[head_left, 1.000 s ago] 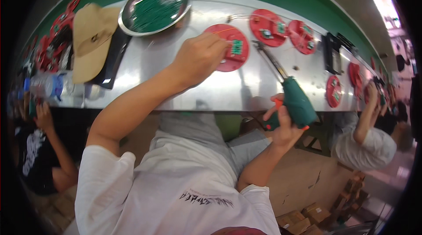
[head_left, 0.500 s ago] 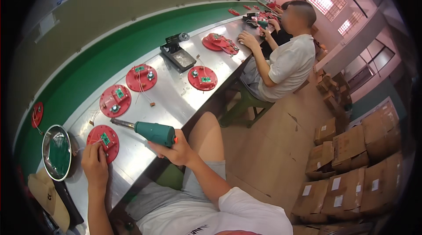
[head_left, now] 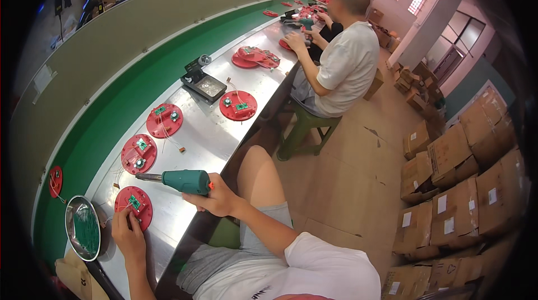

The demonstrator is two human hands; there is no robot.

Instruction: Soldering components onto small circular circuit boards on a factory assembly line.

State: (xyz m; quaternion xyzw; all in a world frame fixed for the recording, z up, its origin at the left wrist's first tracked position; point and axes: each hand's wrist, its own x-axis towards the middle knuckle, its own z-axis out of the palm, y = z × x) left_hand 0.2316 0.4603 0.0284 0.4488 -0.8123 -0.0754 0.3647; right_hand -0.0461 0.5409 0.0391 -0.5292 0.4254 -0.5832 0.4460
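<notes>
My left hand [head_left: 129,235] has its fingers curled and pressed together at a red round disc [head_left: 147,218] on the near end of the bench, beside its small green circuit board [head_left: 134,203]. What they pinch is hidden. In my right hand [head_left: 221,196] is a green soldering gun [head_left: 188,181]; its long metal barrel points left, over the bench between that disc and a second red disc [head_left: 130,168]. Farther along lie a third red disc [head_left: 174,116] with loose wires and another red disc [head_left: 238,112].
A metal bowl [head_left: 75,212] with green pieces stands left of my left hand, near a tan cap [head_left: 73,275]. A black soldering stand [head_left: 204,85] sits farther up the metal bench [head_left: 199,137]. One co-worker [head_left: 350,53] sits beyond; cardboard boxes [head_left: 448,204] are stacked at right.
The view has shifted, so the bench sits differently in the picture. The soldering gun's barrel now lies more level and nearer the close disc. My left hand stays at that disc.
</notes>
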